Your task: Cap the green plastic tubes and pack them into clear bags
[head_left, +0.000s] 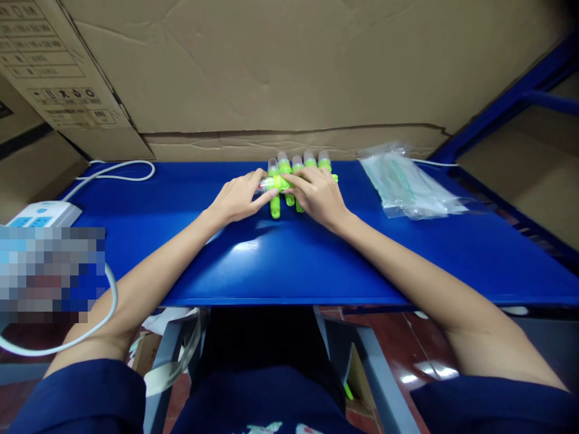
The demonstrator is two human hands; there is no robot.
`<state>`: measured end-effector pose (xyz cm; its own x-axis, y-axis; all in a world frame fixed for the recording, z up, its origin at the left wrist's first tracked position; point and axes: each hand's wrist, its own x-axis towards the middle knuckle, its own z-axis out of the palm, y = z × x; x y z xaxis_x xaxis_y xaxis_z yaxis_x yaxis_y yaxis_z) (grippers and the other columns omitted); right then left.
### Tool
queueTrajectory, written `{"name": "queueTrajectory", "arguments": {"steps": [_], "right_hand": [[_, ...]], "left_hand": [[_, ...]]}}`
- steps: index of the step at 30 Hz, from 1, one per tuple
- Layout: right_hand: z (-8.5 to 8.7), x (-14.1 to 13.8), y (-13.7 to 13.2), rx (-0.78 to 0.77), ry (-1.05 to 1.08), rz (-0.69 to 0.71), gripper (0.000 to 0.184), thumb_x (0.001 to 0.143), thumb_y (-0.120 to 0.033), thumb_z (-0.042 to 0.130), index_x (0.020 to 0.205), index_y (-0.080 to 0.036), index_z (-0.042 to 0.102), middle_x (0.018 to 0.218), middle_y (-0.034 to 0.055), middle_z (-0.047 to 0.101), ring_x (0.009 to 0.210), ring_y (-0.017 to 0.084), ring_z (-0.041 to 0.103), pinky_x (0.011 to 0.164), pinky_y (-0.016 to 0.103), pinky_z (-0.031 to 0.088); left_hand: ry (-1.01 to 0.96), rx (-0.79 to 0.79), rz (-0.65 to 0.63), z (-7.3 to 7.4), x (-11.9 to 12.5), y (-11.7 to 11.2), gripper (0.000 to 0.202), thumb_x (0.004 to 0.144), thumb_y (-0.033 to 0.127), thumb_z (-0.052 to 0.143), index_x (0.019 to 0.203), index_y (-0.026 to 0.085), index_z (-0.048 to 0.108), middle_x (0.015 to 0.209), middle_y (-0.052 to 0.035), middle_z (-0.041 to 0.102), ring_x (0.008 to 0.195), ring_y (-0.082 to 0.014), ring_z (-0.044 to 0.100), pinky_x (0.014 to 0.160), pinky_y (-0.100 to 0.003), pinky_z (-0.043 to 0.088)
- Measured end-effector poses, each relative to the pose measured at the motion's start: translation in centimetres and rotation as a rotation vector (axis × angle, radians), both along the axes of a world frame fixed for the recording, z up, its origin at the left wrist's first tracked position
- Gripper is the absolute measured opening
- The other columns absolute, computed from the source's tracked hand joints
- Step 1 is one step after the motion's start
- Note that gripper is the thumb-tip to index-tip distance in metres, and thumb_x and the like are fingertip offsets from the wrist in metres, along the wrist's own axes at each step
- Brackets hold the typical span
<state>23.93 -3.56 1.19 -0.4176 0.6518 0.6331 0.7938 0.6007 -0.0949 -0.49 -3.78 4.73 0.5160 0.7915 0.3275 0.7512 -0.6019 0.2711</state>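
Both hands are on one bright green plastic tube with a clear domed end, perhaps a small flashlight, lying crosswise over similar pieces. My left hand grips its clear end, where a little red shows inside. The fingers of my right hand close around the green body, hiding much of it; its tip shows beyond the knuckles. Beneath and behind the hands, several matching green tubes lie side by side on the blue table, their clear domed ends pointing away from me.
A clear plastic bag with white and pale green contents lies at the right. A white power strip with a white cable sits at the left. Cardboard walls off the back; a blue metal frame rises at the right.
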Motion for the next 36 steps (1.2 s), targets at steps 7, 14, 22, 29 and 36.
{"name": "queueTrajectory", "arguments": {"steps": [7,14,22,29,36], "right_hand": [[-0.6,-1.3,-0.4,-0.041,0.050,0.095,0.048,0.114,-0.041,0.044,0.156,-0.024,0.062,0.136,0.0198,0.073,0.129,0.041,0.069,0.109,0.067,0.054],[0.7,0.3,-0.4,0.007,0.078,0.079,0.053,0.110,-0.047,0.053,0.156,-0.022,0.057,0.146,0.0217,0.070,0.136,0.042,0.066,0.115,0.065,0.051],[0.7,2.6,1.0,0.036,0.078,0.007,0.040,0.110,-0.041,0.051,0.140,-0.019,0.065,0.125,0.0187,0.077,0.114,0.036,0.073,0.103,0.055,0.056],[0.2,2.7,1.2,0.032,0.144,0.051,0.035,0.110,-0.048,0.052,0.127,-0.023,0.069,0.114,0.0144,0.074,0.105,0.034,0.072,0.098,0.053,0.059],[0.2,3.2,0.9,0.055,0.202,0.062,0.044,0.110,-0.058,0.046,0.120,-0.024,0.073,0.102,0.0137,0.073,0.095,0.033,0.071,0.091,0.053,0.060]], "left_hand": [[0.161,0.174,0.155,0.8,0.3,-0.9,0.062,0.099,0.069,0.068,0.139,0.022,0.073,0.123,-0.0169,0.079,0.111,-0.0358,0.075,0.085,-0.036,0.047],[0.036,0.184,0.210,1.1,-1.5,0.5,0.050,0.093,0.065,0.068,0.122,0.025,0.077,0.109,-0.0122,0.080,0.107,-0.0353,0.073,0.083,-0.036,0.044],[-0.031,0.160,0.308,1.0,-4.0,2.5,0.044,0.088,0.061,0.068,0.108,0.023,0.076,0.085,-0.0099,0.071,0.107,-0.0377,0.069,0.090,-0.039,0.044],[0.024,0.189,0.273,1.4,-3.5,1.9,0.042,0.089,0.060,0.068,0.109,0.024,0.078,0.089,-0.0098,0.074,0.102,-0.0352,0.070,0.084,-0.037,0.043],[-0.055,0.223,0.187,1.2,-3.5,1.9,0.047,0.089,0.069,0.069,0.103,0.024,0.077,0.090,-0.0101,0.076,0.101,-0.0350,0.071,0.086,-0.038,0.044]]}}
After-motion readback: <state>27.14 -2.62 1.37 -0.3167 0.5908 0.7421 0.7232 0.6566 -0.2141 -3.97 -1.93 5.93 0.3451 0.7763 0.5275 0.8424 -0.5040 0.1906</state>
